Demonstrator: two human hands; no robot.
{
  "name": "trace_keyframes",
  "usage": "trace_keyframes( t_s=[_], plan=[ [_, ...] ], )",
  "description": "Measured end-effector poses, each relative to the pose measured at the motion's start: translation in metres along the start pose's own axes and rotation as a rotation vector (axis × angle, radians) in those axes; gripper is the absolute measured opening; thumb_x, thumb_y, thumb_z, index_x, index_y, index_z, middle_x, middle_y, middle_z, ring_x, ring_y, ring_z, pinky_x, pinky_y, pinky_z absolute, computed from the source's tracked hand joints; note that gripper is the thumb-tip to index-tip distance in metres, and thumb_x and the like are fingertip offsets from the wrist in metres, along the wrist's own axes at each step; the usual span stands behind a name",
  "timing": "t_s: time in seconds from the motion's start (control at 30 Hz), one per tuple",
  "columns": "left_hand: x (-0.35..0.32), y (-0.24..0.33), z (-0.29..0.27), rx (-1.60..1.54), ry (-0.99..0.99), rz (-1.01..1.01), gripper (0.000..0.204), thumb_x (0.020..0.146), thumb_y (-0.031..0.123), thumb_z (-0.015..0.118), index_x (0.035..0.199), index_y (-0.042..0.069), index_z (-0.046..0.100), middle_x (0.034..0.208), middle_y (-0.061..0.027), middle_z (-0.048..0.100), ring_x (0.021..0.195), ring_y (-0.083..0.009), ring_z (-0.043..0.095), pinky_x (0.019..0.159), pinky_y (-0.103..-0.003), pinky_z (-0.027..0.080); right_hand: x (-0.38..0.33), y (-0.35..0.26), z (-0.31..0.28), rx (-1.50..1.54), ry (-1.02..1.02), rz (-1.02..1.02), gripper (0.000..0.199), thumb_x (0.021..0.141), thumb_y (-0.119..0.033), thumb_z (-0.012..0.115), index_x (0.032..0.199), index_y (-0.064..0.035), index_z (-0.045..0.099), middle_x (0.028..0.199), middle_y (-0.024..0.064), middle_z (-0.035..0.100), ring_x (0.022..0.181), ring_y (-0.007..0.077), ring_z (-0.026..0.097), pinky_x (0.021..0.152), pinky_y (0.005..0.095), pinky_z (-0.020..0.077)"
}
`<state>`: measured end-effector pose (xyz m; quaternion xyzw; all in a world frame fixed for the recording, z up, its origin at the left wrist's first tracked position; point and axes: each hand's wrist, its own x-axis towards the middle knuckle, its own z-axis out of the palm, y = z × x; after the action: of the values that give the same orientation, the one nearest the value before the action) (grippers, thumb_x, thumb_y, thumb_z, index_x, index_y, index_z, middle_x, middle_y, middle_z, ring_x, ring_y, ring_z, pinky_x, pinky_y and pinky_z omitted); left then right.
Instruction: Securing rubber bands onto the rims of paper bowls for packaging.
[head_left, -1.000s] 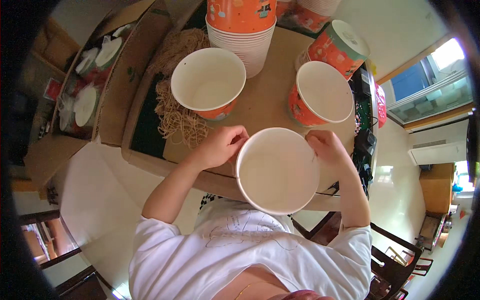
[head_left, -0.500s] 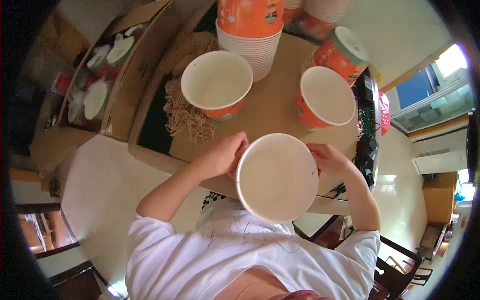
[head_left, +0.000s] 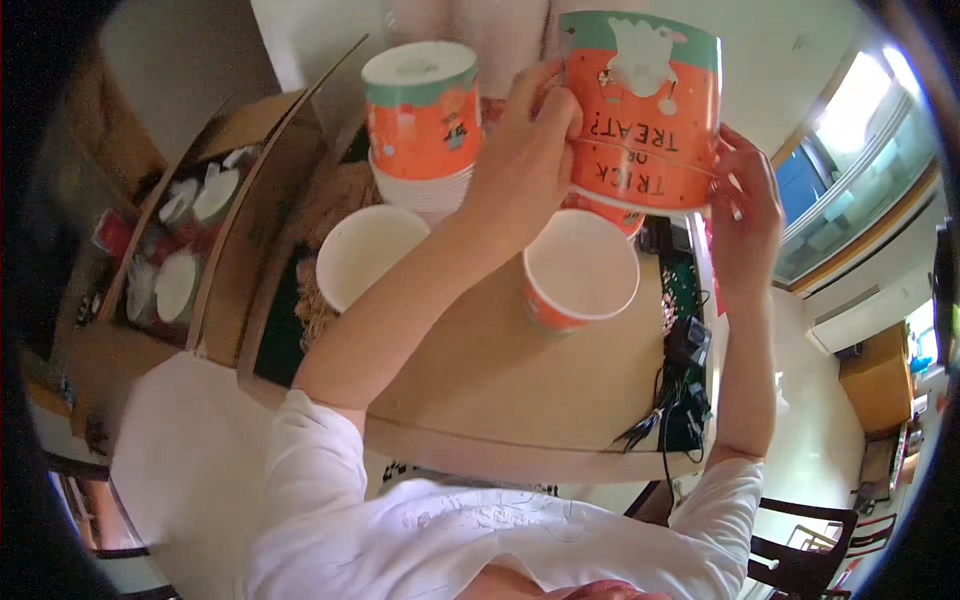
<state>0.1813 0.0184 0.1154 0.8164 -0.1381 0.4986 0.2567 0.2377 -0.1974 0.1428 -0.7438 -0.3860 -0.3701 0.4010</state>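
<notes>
Both hands lift an orange paper tub upside down at 12 o'clock: left hand wrapped around its left side, right hand fingers pressed on its right. Inverting step, likely; next needs steady lowering onto the tub stack at 10 o'clock.

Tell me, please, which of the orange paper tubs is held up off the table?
The upturned orange tub, gripped between left hand and right hand; the others stand on the table.
</notes>
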Motion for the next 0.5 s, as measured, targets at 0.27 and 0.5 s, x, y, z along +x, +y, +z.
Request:
trace_keyframes(
  t_s=[0.27, 0.5],
  plan=[
    [0.004, -0.063, 0.127, -0.024, -0.009, 0.012, 0.026, 0.074, -0.011, 0.052, 0.098, -0.001, 0.045, 0.14, -0.0284, 0.029, 0.12, -0.0474, 0.043, 0.095, -0.048, 0.044, -0.014, 0.163, 0.067, 0.011, 0.159, -0.094, 0.021, 0.073, 0.019, 0.046, 0.082, 0.0029, 0.054, 0.111, 0.0165, 0.061, 0.098, 0.029, 0.06, 0.078, 0.0334, 0.0506],
    [-0.069, -0.054, 0.126, -0.135, -0.333, -0.256, 0.022, 0.074, -0.003, 0.062, 0.093, 0.003, 0.051, 0.126, -0.0239, 0.047, 0.12, -0.0418, 0.045, 0.103, -0.051, 0.035, -0.114, 0.208, 0.084, 0.094, -0.107, 0.143, 0.033, 0.075, 0.017, 0.049, 0.101, -0.0003, 0.06, 0.121, 0.0168, 0.054, 0.102, 0.0272, 0.06, 0.077, 0.03, 0.0509]
  ],
)
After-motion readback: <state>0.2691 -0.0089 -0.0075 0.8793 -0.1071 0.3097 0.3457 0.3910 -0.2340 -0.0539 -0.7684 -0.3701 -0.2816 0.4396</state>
